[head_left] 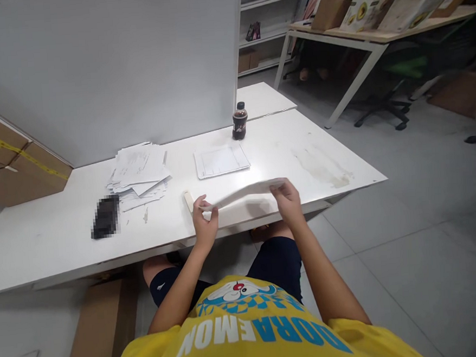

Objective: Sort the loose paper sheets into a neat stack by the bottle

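Between my two hands a sheaf of paper [243, 192] is held up on edge over the front of the white table. My left hand [205, 219] pinches its left end between thumb and fingers. At the other end, my right hand [287, 199] grips the paper with the thumb below. How many sheets there are I cannot tell. Just behind my left hand lies a small cream-coloured oblong object [188, 200], partly covered by the fingers. Farther back, a neat stack of paper [222, 161] rests flat.
A messy paper pile [139, 172] lies to the left, near a blurred-out black object [105, 216]. A dark drink bottle [239, 122] stands upright by the grey partition [111, 62]. Cardboard boxes [37, 165] sit at far left, another box [103, 318] below the table [63, 250].
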A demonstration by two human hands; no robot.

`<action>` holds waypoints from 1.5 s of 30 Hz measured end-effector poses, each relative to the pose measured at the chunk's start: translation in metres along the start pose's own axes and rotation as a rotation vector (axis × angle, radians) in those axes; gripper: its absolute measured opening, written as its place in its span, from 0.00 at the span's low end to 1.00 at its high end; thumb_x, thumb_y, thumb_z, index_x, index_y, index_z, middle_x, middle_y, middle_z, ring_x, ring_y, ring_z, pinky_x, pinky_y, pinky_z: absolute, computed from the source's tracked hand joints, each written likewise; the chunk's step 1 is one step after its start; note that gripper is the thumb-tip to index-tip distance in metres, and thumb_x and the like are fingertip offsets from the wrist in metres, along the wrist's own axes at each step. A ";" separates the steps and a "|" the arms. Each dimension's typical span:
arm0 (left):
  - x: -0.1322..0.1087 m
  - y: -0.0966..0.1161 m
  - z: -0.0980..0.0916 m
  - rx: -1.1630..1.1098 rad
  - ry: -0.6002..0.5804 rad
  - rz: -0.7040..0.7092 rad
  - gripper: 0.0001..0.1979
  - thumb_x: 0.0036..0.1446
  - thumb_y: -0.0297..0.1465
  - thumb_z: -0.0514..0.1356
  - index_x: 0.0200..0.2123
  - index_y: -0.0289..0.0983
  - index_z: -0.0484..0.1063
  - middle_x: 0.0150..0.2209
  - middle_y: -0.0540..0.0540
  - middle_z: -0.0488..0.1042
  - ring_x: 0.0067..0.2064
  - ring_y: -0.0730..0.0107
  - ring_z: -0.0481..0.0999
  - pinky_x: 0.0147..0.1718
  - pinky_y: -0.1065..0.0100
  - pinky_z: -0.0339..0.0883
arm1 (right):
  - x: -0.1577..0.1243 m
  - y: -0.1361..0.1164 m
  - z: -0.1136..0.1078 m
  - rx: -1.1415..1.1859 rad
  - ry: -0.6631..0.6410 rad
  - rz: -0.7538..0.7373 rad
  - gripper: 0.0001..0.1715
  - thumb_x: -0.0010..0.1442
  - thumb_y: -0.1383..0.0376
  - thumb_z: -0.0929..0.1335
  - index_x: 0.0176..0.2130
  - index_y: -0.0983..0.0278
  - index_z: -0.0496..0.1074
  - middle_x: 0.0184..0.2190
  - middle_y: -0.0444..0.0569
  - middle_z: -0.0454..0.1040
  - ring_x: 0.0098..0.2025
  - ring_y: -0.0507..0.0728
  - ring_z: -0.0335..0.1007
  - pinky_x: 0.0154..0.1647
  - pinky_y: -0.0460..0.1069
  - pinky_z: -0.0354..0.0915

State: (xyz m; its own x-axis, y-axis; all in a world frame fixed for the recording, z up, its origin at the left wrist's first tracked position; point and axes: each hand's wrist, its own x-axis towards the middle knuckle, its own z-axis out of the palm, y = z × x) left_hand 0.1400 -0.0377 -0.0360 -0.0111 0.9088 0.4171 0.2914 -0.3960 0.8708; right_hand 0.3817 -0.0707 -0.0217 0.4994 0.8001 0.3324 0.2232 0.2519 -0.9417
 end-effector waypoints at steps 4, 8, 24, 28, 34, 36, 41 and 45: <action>0.003 -0.018 0.013 0.086 -0.067 -0.022 0.14 0.59 0.40 0.58 0.45 0.38 0.68 0.41 0.41 0.72 0.48 0.57 0.73 0.51 0.55 0.66 | -0.004 0.028 0.001 0.044 -0.069 0.054 0.16 0.58 0.53 0.67 0.43 0.59 0.70 0.41 0.49 0.75 0.47 0.61 0.70 0.51 0.56 0.65; 0.004 -0.026 0.012 0.055 -0.200 -0.053 0.13 0.61 0.37 0.56 0.47 0.38 0.70 0.45 0.40 0.74 0.51 0.58 0.73 0.52 0.57 0.66 | -0.002 0.045 -0.003 0.115 -0.077 0.092 0.23 0.54 0.53 0.70 0.48 0.57 0.67 0.47 0.49 0.74 0.52 0.61 0.69 0.54 0.56 0.65; 0.014 -0.031 0.008 0.101 -0.355 -0.025 0.12 0.65 0.35 0.51 0.39 0.37 0.72 0.40 0.42 0.76 0.45 0.60 0.75 0.48 0.58 0.67 | 0.010 0.050 0.002 0.079 -0.226 0.217 0.29 0.50 0.53 0.69 0.51 0.59 0.68 0.50 0.51 0.74 0.53 0.61 0.68 0.58 0.59 0.62; 0.017 -0.031 0.002 0.088 -0.375 -0.080 0.11 0.64 0.33 0.52 0.42 0.37 0.72 0.41 0.43 0.77 0.46 0.60 0.75 0.48 0.58 0.68 | 0.010 0.056 0.006 -0.012 -0.227 0.159 0.29 0.50 0.54 0.69 0.51 0.61 0.68 0.50 0.54 0.74 0.53 0.62 0.67 0.57 0.60 0.62; 0.015 -0.022 0.004 0.071 -0.390 -0.092 0.14 0.64 0.33 0.50 0.49 0.36 0.70 0.50 0.39 0.76 0.54 0.57 0.73 0.55 0.55 0.65 | 0.010 0.057 0.007 -0.013 -0.171 0.162 0.28 0.47 0.55 0.69 0.47 0.61 0.69 0.50 0.55 0.74 0.54 0.64 0.66 0.58 0.60 0.60; 0.008 -0.020 0.001 0.050 -0.370 -0.092 0.16 0.64 0.35 0.50 0.51 0.35 0.69 0.51 0.37 0.75 0.56 0.57 0.73 0.56 0.54 0.64 | 0.006 0.051 0.008 0.074 -0.136 0.197 0.28 0.47 0.54 0.70 0.47 0.61 0.69 0.47 0.52 0.75 0.51 0.63 0.69 0.56 0.60 0.62; -0.036 -0.017 -0.037 0.019 -0.344 -0.120 0.31 0.62 0.38 0.56 0.65 0.38 0.52 0.59 0.34 0.69 0.60 0.57 0.70 0.55 0.55 0.66 | -0.027 0.034 0.003 0.316 -0.069 0.310 0.33 0.48 0.54 0.72 0.53 0.56 0.66 0.41 0.47 0.76 0.43 0.58 0.73 0.44 0.53 0.68; -0.076 -0.019 -0.076 0.073 -0.296 -0.165 0.33 0.63 0.37 0.55 0.68 0.41 0.47 0.51 0.38 0.75 0.54 0.59 0.74 0.54 0.54 0.66 | -0.061 0.028 0.000 0.295 -0.230 0.467 0.31 0.46 0.54 0.75 0.49 0.56 0.70 0.38 0.48 0.77 0.39 0.60 0.74 0.39 0.53 0.69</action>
State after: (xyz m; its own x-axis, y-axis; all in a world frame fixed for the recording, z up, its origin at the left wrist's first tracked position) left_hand 0.0623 -0.1094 -0.0643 0.2114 0.9627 0.1689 0.3765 -0.2397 0.8949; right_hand 0.3577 -0.1123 -0.0682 0.2876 0.9516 -0.1089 -0.2348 -0.0402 -0.9712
